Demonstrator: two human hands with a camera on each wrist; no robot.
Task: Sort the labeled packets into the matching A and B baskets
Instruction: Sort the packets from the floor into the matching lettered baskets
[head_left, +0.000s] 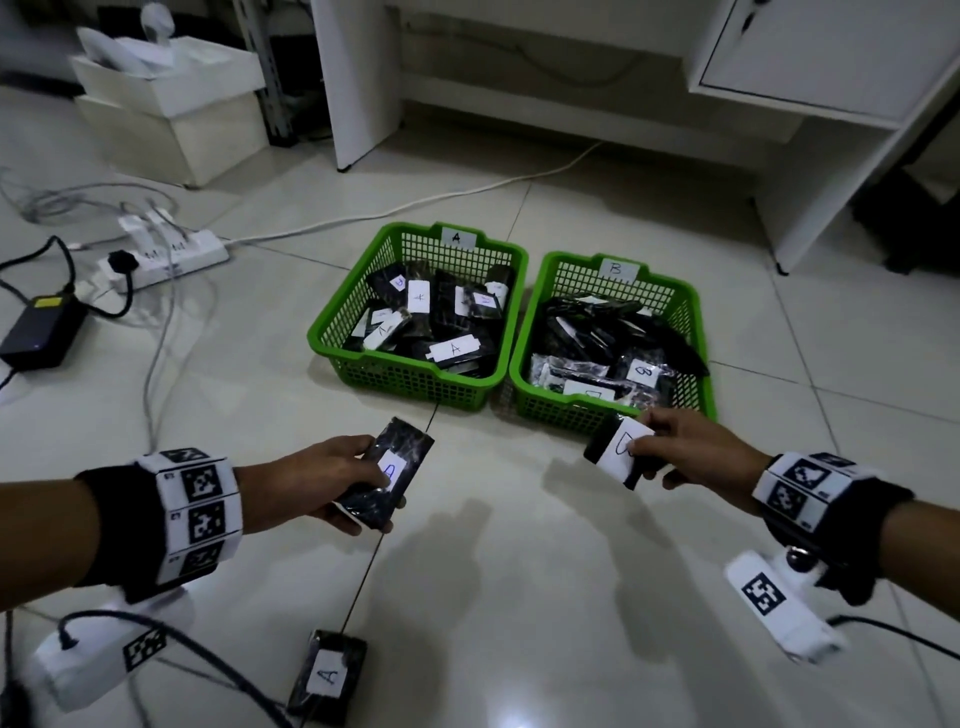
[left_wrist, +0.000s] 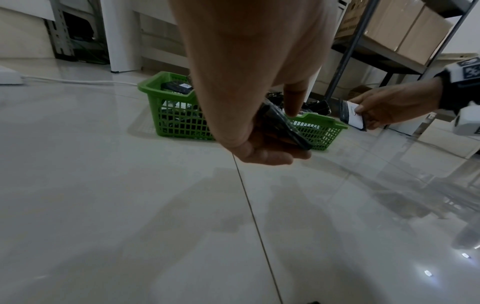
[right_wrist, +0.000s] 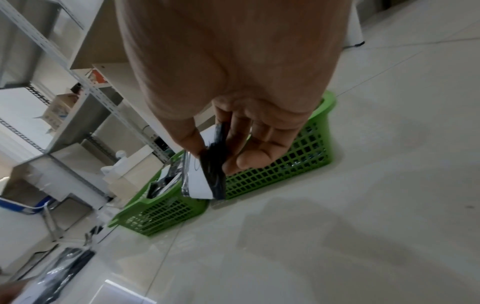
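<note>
Two green mesh baskets stand side by side on the floor: basket A (head_left: 332, 322) on the left and basket B (head_left: 524, 364) on the right, each holding several black packets. My left hand (head_left: 332, 483) grips a black packet with an A label (head_left: 400, 457), held above the floor short of basket A. My right hand (head_left: 691, 452) pinches a black packet with a B label (head_left: 602, 447) just before basket B's near rim. In the wrist views the left packet (left_wrist: 280, 127) and right packet (right_wrist: 207, 174) show edge-on between thumb and fingers. Another A packet (head_left: 327, 675) lies on the floor near me.
A power strip (head_left: 166, 260), a black adapter (head_left: 41, 332) and loose cables lie on the tiled floor to the left. White boxes (head_left: 166, 104) and a white desk (head_left: 779, 104) stand behind the baskets. Metal shelving (left_wrist: 363, 41) rises at the right.
</note>
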